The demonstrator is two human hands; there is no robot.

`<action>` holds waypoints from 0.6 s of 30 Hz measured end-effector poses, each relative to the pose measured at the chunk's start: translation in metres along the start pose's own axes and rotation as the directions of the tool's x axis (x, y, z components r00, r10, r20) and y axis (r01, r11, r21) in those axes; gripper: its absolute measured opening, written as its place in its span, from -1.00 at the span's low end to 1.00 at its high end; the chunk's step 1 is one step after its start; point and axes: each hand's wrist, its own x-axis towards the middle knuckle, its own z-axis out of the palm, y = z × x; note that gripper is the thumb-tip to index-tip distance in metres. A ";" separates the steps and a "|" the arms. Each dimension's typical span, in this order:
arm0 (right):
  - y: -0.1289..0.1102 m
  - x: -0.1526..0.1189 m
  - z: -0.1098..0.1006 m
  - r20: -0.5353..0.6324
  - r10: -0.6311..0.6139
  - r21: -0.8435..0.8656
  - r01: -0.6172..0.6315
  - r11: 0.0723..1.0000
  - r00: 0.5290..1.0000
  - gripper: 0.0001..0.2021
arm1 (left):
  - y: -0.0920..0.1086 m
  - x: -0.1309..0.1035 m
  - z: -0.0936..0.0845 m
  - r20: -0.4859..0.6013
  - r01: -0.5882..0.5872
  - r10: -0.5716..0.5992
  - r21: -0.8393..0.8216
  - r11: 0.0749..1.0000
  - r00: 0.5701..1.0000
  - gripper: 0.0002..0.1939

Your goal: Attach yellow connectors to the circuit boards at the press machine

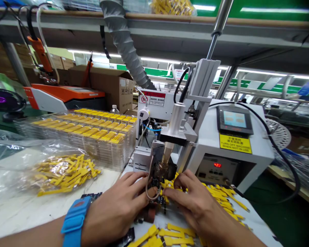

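My left hand (pixel 121 206), a blue band (pixel 76 219) on its wrist, reaches to the dark fixture (pixel 157 185) under the machine's metal head (pixel 167 151). Its thumb and fingers are bent together at the fixture's left side; what they grip is hidden. A thin looped tube (pixel 147 185) passes in front of those fingertips. From the right, my right hand (pixel 193 199) pinches a small yellow strip at the fixture; most of the strip is covered. Loose yellow strips with metal ends (pixel 177 235) lie below and around the right hand.
Left of the machine stand stacked clear trays (pixel 118 154) of yellow pieces and a plastic bag (pixel 67 171) of more strips. An orange device (pixel 67 96) stands behind them. A control box (pixel 216 168) and a hanging black cable (pixel 285 154) are at the right.
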 end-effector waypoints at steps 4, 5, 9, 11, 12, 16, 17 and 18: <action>0.001 0.000 0.000 -0.018 -0.015 -0.009 0.015 1.000 1.000 -0.62 | -0.004 0.000 0.000 -0.023 0.039 -0.044 -0.185 0.982 0.999 -0.70; 0.001 0.000 0.000 -0.012 -0.008 -0.011 0.008 1.000 1.000 -0.61 | -0.004 0.000 -0.001 -0.018 0.033 -0.038 -0.198 0.980 0.999 -0.71; 0.000 0.000 -0.001 0.009 0.014 0.000 -0.014 1.000 1.000 -0.59 | -0.006 0.000 -0.002 -0.032 0.007 -0.013 -0.165 0.986 0.999 -0.69; 0.000 0.000 -0.002 0.003 0.014 0.011 -0.014 1.000 1.000 -0.60 | -0.005 0.000 -0.002 -0.018 0.025 -0.028 -0.172 0.985 0.999 -0.68; -0.001 0.000 -0.002 0.001 0.015 0.014 -0.015 1.000 1.000 -0.59 | -0.004 0.000 -0.002 -0.008 0.041 -0.044 -0.192 0.981 0.999 -0.68; -0.002 0.000 0.000 -0.003 0.029 0.019 -0.029 0.999 1.000 -0.61 | 0.000 0.003 -0.005 0.002 0.113 -0.118 -0.296 0.948 0.993 -0.68; -0.002 -0.001 0.001 -0.008 0.034 0.022 -0.034 0.999 0.999 -0.62 | 0.001 0.004 -0.006 -0.001 0.126 -0.133 -0.314 0.941 0.991 -0.69; -0.002 -0.001 0.001 -0.014 0.040 0.024 -0.039 0.999 0.999 -0.63 | 0.002 0.005 -0.008 0.000 0.140 -0.149 -0.330 0.934 0.989 -0.70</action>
